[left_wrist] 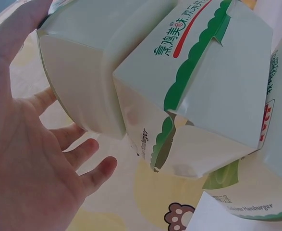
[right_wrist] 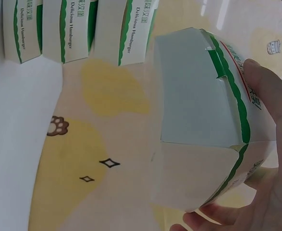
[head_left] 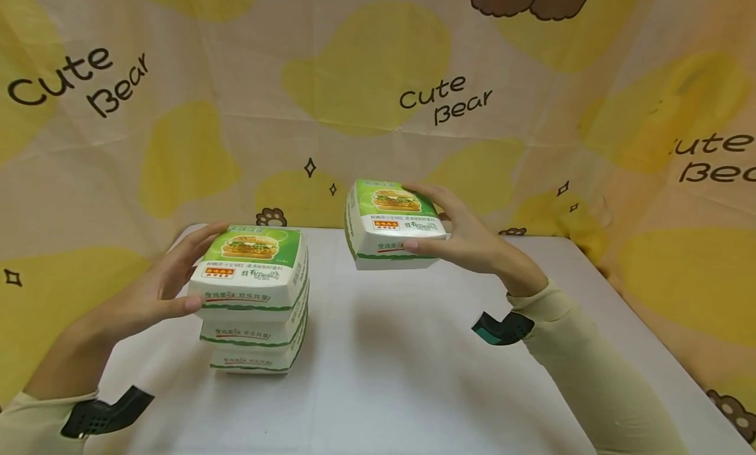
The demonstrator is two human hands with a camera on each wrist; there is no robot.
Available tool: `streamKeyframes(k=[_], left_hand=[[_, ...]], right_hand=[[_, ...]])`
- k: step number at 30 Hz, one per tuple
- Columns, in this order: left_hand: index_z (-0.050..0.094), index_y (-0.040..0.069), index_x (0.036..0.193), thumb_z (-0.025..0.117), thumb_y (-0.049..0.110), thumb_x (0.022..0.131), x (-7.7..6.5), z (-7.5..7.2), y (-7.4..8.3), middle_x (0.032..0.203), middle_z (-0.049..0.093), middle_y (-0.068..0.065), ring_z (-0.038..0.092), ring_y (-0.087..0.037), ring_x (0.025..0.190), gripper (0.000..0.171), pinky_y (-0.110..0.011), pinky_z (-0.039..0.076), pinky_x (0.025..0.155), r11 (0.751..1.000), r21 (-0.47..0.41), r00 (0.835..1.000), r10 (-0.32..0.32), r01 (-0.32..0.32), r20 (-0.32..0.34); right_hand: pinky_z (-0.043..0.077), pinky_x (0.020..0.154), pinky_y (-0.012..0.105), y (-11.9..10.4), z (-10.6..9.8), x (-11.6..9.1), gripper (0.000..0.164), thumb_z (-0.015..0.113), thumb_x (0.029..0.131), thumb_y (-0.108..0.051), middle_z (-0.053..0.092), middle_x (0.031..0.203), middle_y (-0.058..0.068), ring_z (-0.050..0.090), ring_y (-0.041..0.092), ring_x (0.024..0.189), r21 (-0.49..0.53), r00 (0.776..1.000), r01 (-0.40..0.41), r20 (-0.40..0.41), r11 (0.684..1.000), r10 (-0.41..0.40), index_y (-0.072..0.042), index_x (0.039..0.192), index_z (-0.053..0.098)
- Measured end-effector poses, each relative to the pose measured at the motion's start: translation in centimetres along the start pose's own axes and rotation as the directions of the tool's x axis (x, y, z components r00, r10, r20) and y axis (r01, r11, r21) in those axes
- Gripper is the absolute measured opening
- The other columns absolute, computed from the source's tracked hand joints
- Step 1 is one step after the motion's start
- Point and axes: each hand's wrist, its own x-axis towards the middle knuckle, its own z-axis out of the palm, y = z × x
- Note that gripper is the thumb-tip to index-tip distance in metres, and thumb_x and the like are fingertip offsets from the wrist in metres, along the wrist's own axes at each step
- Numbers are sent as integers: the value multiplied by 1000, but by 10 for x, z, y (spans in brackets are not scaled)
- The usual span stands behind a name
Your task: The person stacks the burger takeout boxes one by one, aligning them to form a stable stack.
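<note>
In my raised right hand (head_left: 466, 235), a green-and-white paper burger box (head_left: 392, 241) is held above the table, thumb on its front and fingers at the back. The right wrist view shows the pale bottom of this burger box (right_wrist: 201, 91). To the left stands a stack of three similar boxes, the lower two (head_left: 248, 360) somewhat offset under the top burger box (head_left: 248, 271). My left hand (head_left: 156, 287) spans the left side of that top box, thumb at the front corner and index finger at the back. Its other fingers (left_wrist: 90, 151) are spread in the left wrist view.
The boxes stand on a white table (head_left: 378, 389). Behind it hangs a cream cloth (head_left: 354, 61) with yellow patches and "Cute Bear" lettering. Dark straps (head_left: 504, 328) circle both wrists.
</note>
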Motion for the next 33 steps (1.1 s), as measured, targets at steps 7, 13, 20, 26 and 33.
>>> streamKeyframes(k=[7, 13, 20, 26, 33], left_hand=[[11, 8, 155, 60, -3, 83, 1, 1, 0, 153, 14, -13, 36, -15, 134, 87, -13, 41, 94, 1000, -11, 1000, 13, -13, 6], [11, 4, 154, 59, -4, 84, 2, 1, -2, 151, 16, -16, 38, -15, 133, 86, -13, 40, 96, 998, -49, 999, 51, -50, 11], [11, 3, 154, 59, -6, 83, 3, 1, -2, 151, 16, -16, 38, -14, 133, 86, -13, 39, 97, 996, -62, 998, 60, -60, 13], [11, 4, 155, 59, -5, 83, 2, 1, -1, 152, 15, -15, 38, -14, 133, 87, -14, 40, 95, 998, -49, 999, 49, -48, 15], [11, 4, 154, 59, -5, 84, 2, 1, -1, 151, 15, -15, 38, -15, 132, 86, -14, 41, 95, 997, -54, 999, 49, -49, 12]], right_hand=[[43, 98, 44, -9, 1, 6, 80, 75, 81, -30, 35, 146, -7, 46, 18, 121, -4, 999, 35, 5, 999, -35, -40, 147, 31], [43, 96, 44, -19, 3, 11, 78, 75, 81, -34, 36, 145, -9, 47, 17, 120, 2, 999, 49, 18, 999, -49, -42, 146, 32], [42, 99, 47, -30, 5, 18, 79, 75, 80, -36, 34, 147, -9, 46, 16, 122, 15, 997, 77, 27, 997, -78, -40, 146, 31], [46, 95, 43, -42, 8, 21, 80, 76, 80, -32, 35, 147, -7, 49, 21, 120, 28, 998, 55, 22, 998, -56, -40, 146, 32], [50, 90, 38, -57, 18, 29, 80, 78, 78, -33, 36, 147, -6, 54, 23, 114, 23, 1000, 25, -8, 999, -25, -40, 145, 35]])
